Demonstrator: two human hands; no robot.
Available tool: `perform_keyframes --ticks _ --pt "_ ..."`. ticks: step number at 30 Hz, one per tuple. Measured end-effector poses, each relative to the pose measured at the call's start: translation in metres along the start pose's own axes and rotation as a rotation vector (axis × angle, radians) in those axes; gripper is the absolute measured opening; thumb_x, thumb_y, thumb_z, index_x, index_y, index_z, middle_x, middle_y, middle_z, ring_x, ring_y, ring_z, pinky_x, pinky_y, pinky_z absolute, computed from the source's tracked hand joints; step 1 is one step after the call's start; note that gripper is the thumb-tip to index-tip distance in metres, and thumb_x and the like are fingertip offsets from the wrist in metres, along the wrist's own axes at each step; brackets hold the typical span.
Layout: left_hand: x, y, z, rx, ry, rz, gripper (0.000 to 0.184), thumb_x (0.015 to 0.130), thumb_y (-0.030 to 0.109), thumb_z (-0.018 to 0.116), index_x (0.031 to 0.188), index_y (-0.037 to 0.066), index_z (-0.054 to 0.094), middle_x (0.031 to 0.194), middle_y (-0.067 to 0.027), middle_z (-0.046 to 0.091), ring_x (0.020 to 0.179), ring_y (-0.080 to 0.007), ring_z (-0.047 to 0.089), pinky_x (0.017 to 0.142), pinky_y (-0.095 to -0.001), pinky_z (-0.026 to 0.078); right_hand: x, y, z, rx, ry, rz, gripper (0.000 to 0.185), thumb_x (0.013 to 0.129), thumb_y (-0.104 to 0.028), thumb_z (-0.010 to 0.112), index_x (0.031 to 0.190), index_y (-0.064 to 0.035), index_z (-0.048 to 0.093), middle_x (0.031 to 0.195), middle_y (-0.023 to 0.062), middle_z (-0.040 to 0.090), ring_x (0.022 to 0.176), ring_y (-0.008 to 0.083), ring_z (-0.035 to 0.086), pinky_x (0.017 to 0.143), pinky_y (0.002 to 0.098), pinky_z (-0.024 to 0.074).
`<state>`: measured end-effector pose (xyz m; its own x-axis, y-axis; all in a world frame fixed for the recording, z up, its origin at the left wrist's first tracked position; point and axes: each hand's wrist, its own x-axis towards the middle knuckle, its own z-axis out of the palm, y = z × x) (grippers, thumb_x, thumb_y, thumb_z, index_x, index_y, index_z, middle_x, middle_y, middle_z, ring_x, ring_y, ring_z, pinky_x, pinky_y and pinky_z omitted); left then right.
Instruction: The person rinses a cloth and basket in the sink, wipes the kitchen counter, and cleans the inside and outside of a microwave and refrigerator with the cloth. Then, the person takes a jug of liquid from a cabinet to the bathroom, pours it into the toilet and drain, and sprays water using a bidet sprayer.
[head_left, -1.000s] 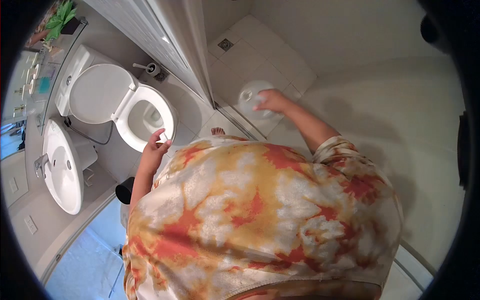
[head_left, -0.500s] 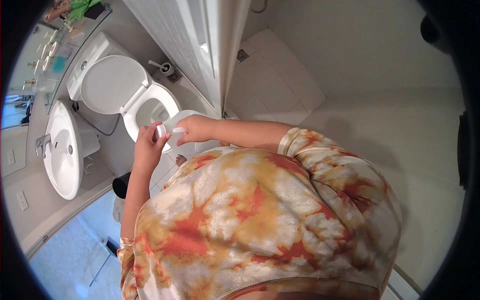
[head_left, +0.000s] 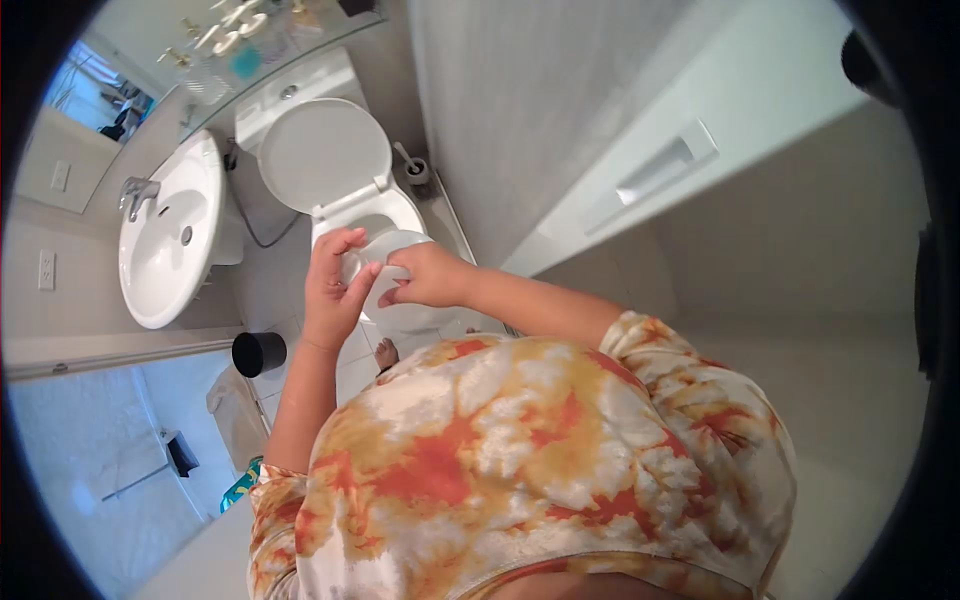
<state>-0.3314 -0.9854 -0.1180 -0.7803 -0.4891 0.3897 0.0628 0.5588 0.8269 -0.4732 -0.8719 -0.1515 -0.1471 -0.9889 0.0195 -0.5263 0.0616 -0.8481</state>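
A translucent white jug point(head_left: 408, 316) is in front of my body, with the toilet behind it. My right hand point(head_left: 428, 275) is closed around its handle, and the fingers hide most of that handle. At the jug's top end, my left hand point(head_left: 338, 280) curls its thumb and fingers around a round whitish cap point(head_left: 353, 265). From this angle I cannot make out whether the cap is on the jug's neck or apart from it.
The toilet point(head_left: 322, 155) has its lid raised, with a toilet brush point(head_left: 416, 170) beside it. A sink point(head_left: 150, 270) is at the left, a black bin point(head_left: 259, 353) below it. A door panel with a recessed handle point(head_left: 655, 180) slants across the right. Bottles point(head_left: 225, 45) line a glass shelf.
My view has turned, so the toilet and sink appear farther right and the panel's handle shows. Both hands remain at the jug, the left fingers now more spread around the cap.
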Motion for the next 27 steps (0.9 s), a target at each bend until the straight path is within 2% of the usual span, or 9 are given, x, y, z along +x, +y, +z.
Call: perform_keyframes --ticks 2,5,7,9,12,20,23,25,27 --pt "0.007 -0.029 -0.042 0.196 0.082 0.041 0.042 0.079 0.005 0.064 0.118 0.004 0.051 0.113 -0.0091 0.052 0.105 -0.0218 0.051 0.093 -0.0328 0.041 0.011 -0.020 -0.005 0.183 0.133 -0.002 0.041 0.068 -0.034 0.079 0.073 -0.0013 0.056 0.065 0.0064 0.056 0.061 0.0165 0.051 0.060 0.0316 0.0446" --pt "0.001 -0.042 -0.100 0.369 0.221 -0.183 0.046 0.084 0.010 0.061 0.126 0.003 0.045 0.123 -0.0101 0.049 0.113 -0.0212 0.049 0.096 -0.0325 0.038 0.033 -0.035 -0.012 0.337 0.162 0.166 0.040 0.068 -0.034 0.079 0.074 -0.0021 0.056 0.068 0.0112 0.058 0.061 0.0202 0.054 0.060 0.0341 0.0453" --pt "0.008 -0.023 -0.103 -0.345 0.266 -0.274 0.046 0.082 0.011 0.063 0.124 0.005 0.047 0.124 -0.0128 0.047 0.113 -0.0233 0.047 0.099 -0.0372 0.037 0.054 -0.042 0.002 0.323 0.143 0.195 0.040 0.068 -0.033 0.079 0.078 -0.0018 0.057 0.070 0.0095 0.058 0.062 0.0187 0.055 0.059 0.0325 0.0453" --pt "0.012 -0.014 -0.096 -0.449 0.199 -0.178 0.055 0.078 0.017 0.070 0.126 0.005 0.045 0.118 -0.0103 0.051 0.110 -0.0204 0.050 0.096 -0.0362 0.040 0.077 -0.057 0.025 0.221 0.159 0.055 0.039 0.068 -0.032 0.079 0.081 -0.0016 0.058 0.074 0.0086 0.060 0.064 0.0176 0.056 0.059 0.0314 0.0454" --pt "0.023 -0.019 -0.122 -0.117 0.190 -0.241 0.057 0.069 0.016 0.078 0.118 0.006 0.050 0.090 -0.0025 0.057 0.097 -0.0167 0.056 0.091 -0.0328 0.042 0.114 -0.081 0.058 0.205 0.063 0.038 0.039 0.068 -0.031 0.079 0.087 -0.0030 0.062 0.077 0.0089 0.062 0.065 0.0183 0.056 0.060 0.0317 0.0459" --pt "0.028 -0.083 -0.269 -0.222 -0.105 -0.104 0.044 0.071 0.008 0.075 0.109 0.005 0.053 0.079 -0.0021 0.057 0.084 -0.0126 0.057 0.085 -0.0299 0.044 0.231 -0.133 0.110 0.356 -0.244 0.051 0.030 0.067 -0.021 0.079 0.086 -0.0044 0.063 0.067 0.0027 0.058 0.063 0.0119 0.054 0.062 0.0282 0.0439" --pt "0.023 -0.088 -0.310 -0.205 0.059 -0.211 0.050 0.069 0.007 0.075 0.112 0.005 0.050 0.077 -0.0016 0.057 0.079 -0.0111 0.056 0.084 -0.0287 0.043 0.266 -0.152 0.129 0.295 -0.358 0.120 0.048 0.068 -0.038 0.076 0.103 -0.0086 0.061 0.083 0.0093 0.059 0.078 0.0198 0.057 0.071 0.0299 0.0443" --pt "0.016 -0.080 -0.346 -0.064 0.166 -0.206 0.062 0.067 0.007 0.076 0.121 0.003 0.046 0.077 -0.0016 0.056 0.077 -0.0118 0.055 0.087 -0.0313 0.043 0.287 -0.149 0.149 0.219 -0.266 -0.378 0.050 0.073 -0.040 0.072 0.109 -0.0083 0.056 0.097 0.0097 0.053 0.095 0.0225 0.052 0.080 0.0334 0.0412" --pt "0.013 -0.068 -0.388 -0.082 0.263 -0.137 0.074 0.068 0.010 0.075 0.131 0.000 0.039 0.077 -0.0016 0.055 0.076 -0.0146 0.055 0.097 -0.0428 0.040 0.303 -0.144 0.154 0.152 -0.264 -0.386 0.050 0.078 -0.040 0.068 0.112 -0.0080 0.051 0.107 0.0089 0.047 0.107 0.0250 0.045 0.089 0.0362 0.0375"
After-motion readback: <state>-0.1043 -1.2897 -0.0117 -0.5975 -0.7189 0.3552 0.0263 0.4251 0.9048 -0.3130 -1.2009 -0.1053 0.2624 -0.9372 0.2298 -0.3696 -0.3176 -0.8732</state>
